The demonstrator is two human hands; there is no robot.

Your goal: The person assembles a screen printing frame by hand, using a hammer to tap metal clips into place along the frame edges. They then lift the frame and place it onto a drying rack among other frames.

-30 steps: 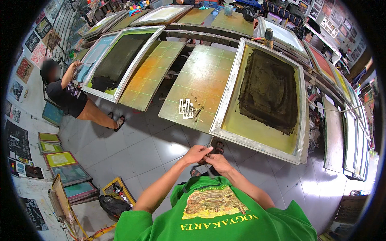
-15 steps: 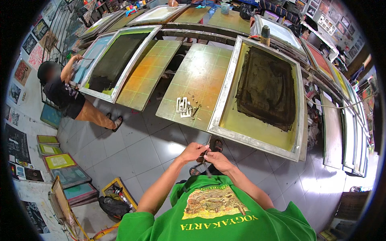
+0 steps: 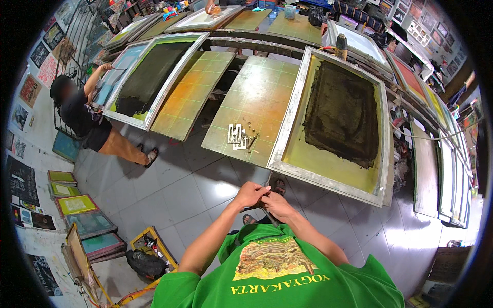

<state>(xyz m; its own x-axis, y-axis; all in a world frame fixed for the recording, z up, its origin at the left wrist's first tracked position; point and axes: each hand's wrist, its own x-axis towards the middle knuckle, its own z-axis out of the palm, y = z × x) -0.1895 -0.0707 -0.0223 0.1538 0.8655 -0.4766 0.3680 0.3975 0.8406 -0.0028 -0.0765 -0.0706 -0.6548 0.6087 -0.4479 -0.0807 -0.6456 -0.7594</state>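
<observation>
At the lower centre of the frame, the person's left hand [image 3: 252, 195] and right hand [image 3: 279, 207] meet at a slim dark tool [image 3: 271, 217]; the left grip pinches it between thumb and fingers, while the right grip is curled around it, its underside hidden; the tool's lower end slants toward the green shirt [image 3: 277, 262], and its thin upper end points up near the lower left corner of a large framed screen [image 3: 341, 113]; that screen, right of centre, bears a dark patch on a yellow-green ground; at the centre of the frame, slotted metal plates [image 3: 234, 134] and bolts [image 3: 251, 142] lie on the gridded counter [image 3: 246, 110]; a dark bottle [image 3: 341, 46] stands near the screen's upper edge; at the left, a co-worker [image 3: 77, 118] stretches one arm toward a pale blue screen [image 3: 129, 59].
</observation>
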